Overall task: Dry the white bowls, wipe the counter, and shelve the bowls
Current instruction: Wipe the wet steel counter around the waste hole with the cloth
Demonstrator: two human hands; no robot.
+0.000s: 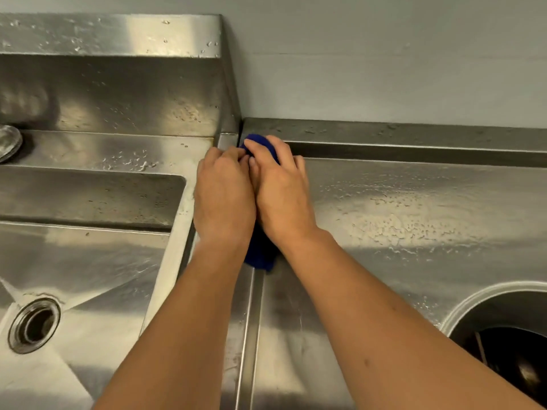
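Both hands on a blue cloth (260, 253) at the seam between sink unit and counter (414, 208), near the back corner. Left hand (223, 196) and right hand (281, 193) side by side, touching, palms down, fingers curled over the cloth and pressing it onto the steel. Cloth is mostly hidden: one bit shows past the right fingertips (254, 145) at the back ledge, another between the wrists toward the camera. Counter is stainless, wet, with beaded droplets right of the hands. Sink (88, 261) to the left, drain (35, 325) at lower left, water spots on its backsplash. Round cutout (503, 335) in the counter at lower right, dark inside. Edge of a clear round object at far left, too cropped to tell. No bowls in view.
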